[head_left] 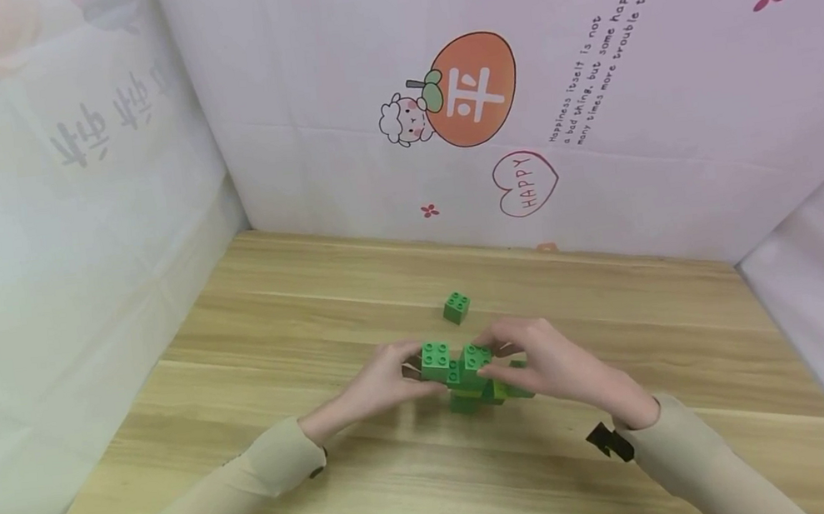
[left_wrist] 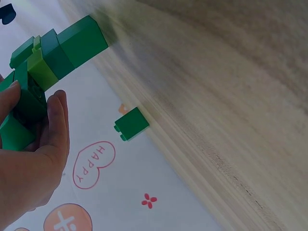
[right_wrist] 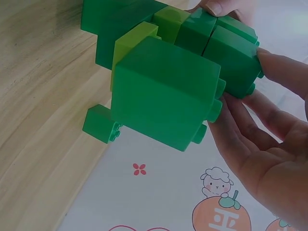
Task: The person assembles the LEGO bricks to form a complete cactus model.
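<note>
Both hands are on a build of stacked toy building blocks (head_left: 467, 403) in dark green, green and lime, near the middle of the wooden table. My left hand (head_left: 383, 384) grips it from the left, with a studded green block (head_left: 435, 358) beside the fingers. In the left wrist view, the thumb and fingers of that hand lie on either side of dark green blocks (left_wrist: 31, 98). From the right, my right hand (head_left: 554, 359) pinches a green top block (right_wrist: 236, 60) between thumb and fingers. A large green block (right_wrist: 166, 91) juts out nearest the right wrist camera.
A single loose green block (head_left: 456, 308) stands on the wooden table (head_left: 326, 299) just beyond the hands. White printed cloth (head_left: 342, 164) rises behind the table and along both sides. A black strap (head_left: 610, 442) hangs by the right cuff.
</note>
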`<state>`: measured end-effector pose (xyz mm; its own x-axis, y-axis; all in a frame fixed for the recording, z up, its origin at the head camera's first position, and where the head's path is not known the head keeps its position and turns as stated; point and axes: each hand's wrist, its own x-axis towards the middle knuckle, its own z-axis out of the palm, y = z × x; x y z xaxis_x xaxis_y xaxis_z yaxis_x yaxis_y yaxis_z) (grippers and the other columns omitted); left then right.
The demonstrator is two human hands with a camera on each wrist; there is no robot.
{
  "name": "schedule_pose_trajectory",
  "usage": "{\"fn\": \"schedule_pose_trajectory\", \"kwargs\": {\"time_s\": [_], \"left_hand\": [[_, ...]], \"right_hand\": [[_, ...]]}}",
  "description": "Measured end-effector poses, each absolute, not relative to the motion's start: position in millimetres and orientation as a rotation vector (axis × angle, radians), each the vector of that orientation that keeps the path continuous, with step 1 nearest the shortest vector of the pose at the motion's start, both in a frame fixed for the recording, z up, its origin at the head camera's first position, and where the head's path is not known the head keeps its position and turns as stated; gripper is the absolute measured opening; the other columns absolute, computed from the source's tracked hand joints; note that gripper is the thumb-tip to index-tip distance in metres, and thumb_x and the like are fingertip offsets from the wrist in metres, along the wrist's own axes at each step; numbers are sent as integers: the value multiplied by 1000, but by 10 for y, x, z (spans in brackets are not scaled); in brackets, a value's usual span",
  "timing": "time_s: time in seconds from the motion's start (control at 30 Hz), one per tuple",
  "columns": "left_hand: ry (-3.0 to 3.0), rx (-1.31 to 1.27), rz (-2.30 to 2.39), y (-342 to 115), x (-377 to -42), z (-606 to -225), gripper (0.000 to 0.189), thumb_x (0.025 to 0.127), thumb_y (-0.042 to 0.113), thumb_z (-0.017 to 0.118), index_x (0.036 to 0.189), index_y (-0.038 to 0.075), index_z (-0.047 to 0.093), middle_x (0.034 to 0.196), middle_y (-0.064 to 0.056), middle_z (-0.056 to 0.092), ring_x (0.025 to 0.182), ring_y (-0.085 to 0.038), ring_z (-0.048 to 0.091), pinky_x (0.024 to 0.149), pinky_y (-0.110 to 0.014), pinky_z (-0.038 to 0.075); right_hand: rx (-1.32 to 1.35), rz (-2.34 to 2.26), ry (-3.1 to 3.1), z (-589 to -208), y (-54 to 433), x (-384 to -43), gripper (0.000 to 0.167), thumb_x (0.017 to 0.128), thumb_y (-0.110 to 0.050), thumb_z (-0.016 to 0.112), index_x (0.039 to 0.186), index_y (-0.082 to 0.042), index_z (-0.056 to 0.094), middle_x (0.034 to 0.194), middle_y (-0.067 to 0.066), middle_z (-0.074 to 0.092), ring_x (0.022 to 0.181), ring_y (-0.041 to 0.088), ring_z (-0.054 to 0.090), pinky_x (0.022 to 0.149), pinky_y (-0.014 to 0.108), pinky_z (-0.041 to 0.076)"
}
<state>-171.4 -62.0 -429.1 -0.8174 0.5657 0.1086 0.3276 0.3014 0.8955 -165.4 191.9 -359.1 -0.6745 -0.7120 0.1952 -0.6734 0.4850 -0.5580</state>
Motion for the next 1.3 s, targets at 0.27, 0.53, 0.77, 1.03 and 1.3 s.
{"fn": "schedule_pose_trajectory", "kwargs": {"time_s": [0.27, 0.53, 0.77, 1.03, 1.3], "left_hand": [[2361, 830, 1511, -617, -1723, -4297, 38, 82, 10, 80, 117, 6, 66, 108, -10, 74, 93, -16, 71, 83, -17, 60], [2351, 833, 1510, -616, -1727, -4302, 37, 82, 11, 80, 116, 6, 67, 108, -9, 74, 92, -14, 70, 83, -17, 60], [2350, 816, 1512, -623, -1718, -4283, 37, 82, 10, 79, 117, 6, 67, 109, -10, 74, 93, -17, 71, 83, -18, 60], [2342, 813, 1521, -629, -1717, -4286, 37, 82, 8, 80, 116, 6, 67, 109, -10, 74, 93, -17, 71, 83, -18, 60], [2341, 800, 1517, -628, -1715, -4293, 37, 81, 9, 80, 116, 6, 67, 109, -10, 74, 94, -19, 71, 84, -19, 60]], "right_hand": [[-1260, -928, 2671, -3563, 1896, -1654, 21, 84, -8, 77, 104, -6, 69, 99, 4, 72, 89, 15, 72, 78, 24, 63], [-1181, -953, 2635, -3550, 1888, -1653, 22, 85, -7, 76, 105, -4, 68, 101, 7, 72, 92, 22, 73, 79, 30, 64], [-1174, -951, 2630, -3564, 1899, -1671, 23, 85, -8, 76, 107, -4, 68, 103, 8, 72, 94, 22, 73, 81, 26, 63], [-1213, -944, 2599, -3568, 1925, -1702, 24, 88, -12, 75, 110, -7, 67, 106, 5, 72, 95, 20, 72, 83, 30, 64], [-1148, -966, 2641, -3546, 1991, -1790, 25, 92, -23, 71, 113, -11, 68, 110, 3, 74, 98, 15, 72, 87, 33, 62]]}}
